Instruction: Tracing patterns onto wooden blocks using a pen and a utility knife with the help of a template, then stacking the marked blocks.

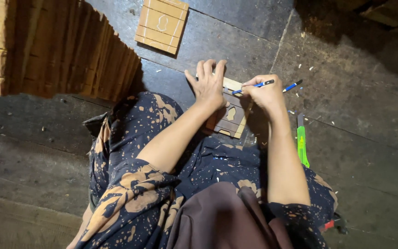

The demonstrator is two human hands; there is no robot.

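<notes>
While the small wooden panel (232, 115) lies flat on the dark floor (365, 152) just past your knees, your left hand (209, 85) spreads open across its top, seemingly to keep it from sliding, and your right hand (264, 93) is closed around a blue pencil (259, 85) with its tip on the wood. The panel is a pale slatted square with a small shaped cutout in its middle. A green utility knife (302, 143) lies just right of your forearm, a similar panel (161, 24) well ahead, stacked wood (56, 46) to the left.

Blue pencil (259, 85), green cutter (302, 145), tan wooden panel (232, 115), dark blue orange-splattered clothing (134, 184), grey floor (360, 115)
</notes>
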